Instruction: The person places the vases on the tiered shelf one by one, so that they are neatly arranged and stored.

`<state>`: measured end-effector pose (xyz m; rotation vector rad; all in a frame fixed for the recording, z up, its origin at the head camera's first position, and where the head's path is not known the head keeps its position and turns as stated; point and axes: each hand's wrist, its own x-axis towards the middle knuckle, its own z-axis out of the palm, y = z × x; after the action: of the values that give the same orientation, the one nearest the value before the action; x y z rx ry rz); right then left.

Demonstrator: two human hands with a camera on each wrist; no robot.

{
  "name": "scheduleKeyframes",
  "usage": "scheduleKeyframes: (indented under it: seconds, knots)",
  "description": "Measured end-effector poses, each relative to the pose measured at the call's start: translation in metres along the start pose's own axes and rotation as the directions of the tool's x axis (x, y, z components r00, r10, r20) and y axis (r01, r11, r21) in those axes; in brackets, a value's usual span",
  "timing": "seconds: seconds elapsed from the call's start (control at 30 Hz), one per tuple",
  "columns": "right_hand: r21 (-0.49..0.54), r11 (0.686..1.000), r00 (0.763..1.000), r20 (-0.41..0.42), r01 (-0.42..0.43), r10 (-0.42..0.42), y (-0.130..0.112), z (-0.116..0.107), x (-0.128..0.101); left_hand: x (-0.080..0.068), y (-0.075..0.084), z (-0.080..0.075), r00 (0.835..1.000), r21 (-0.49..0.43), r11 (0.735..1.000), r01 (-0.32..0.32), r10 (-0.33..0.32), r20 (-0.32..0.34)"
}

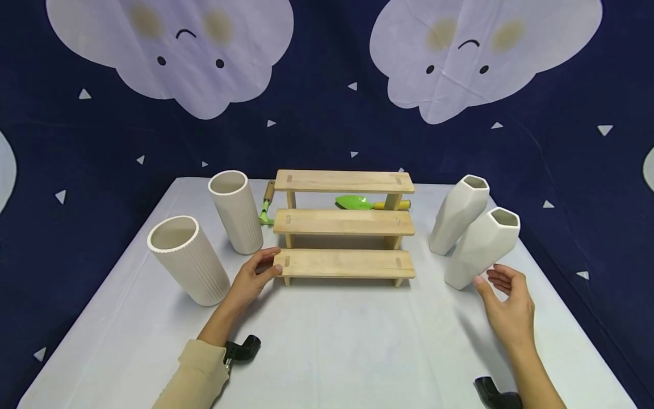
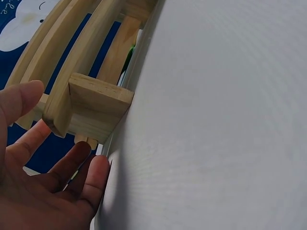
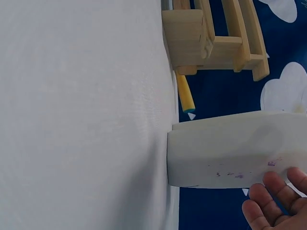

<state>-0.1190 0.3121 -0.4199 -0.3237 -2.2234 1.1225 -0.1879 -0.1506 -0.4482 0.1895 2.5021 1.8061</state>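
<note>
A three-step wooden stand [image 1: 344, 263] stands mid-table. My left hand [image 1: 255, 278] is at the left end of its lowest step, thumb in front and fingers at the rear; in the left wrist view the fingers [image 2: 98, 177] spread loosely about that end, and contact is unclear. On the right, my right hand [image 1: 511, 304] is beside the nearer white faceted vase [image 1: 480, 250], thumb and fingers apart. The right wrist view shows the fingertips [image 3: 273, 184] at the vase's side; whether they touch is unclear. A second faceted vase [image 1: 457, 213] stands just behind.
Two white ribbed vases, a nearer one [image 1: 196, 267] and a farther one [image 1: 237, 216], stand left of the stand. Behind it lie a green trowel [image 1: 355, 202] with a yellow handle and a small wooden-handled green tool [image 1: 268, 199]. A dark blue cloud-print curtain [image 1: 327, 130] hangs behind the white table.
</note>
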Motion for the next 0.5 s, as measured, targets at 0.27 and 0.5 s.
scheduleKeyframes:
  seconds: [0.27, 0.5]
  knots:
    - [0.014, 0.999, 0.999, 0.016, -0.035, 0.035, 0.0014, 0.0006, 0.0064, 0.0017, -0.0011, -0.0008, 1.0, -0.013, 1.0, 0.012, -0.011, 0.018]
    - [0.022, 0.998, 0.998, 0.022, -0.056, 0.055, 0.0046, 0.0026, 0.01, 0.0019, -0.0014, -0.0021, 0.999, -0.04, 0.999, 0.013, -0.012, 0.038]
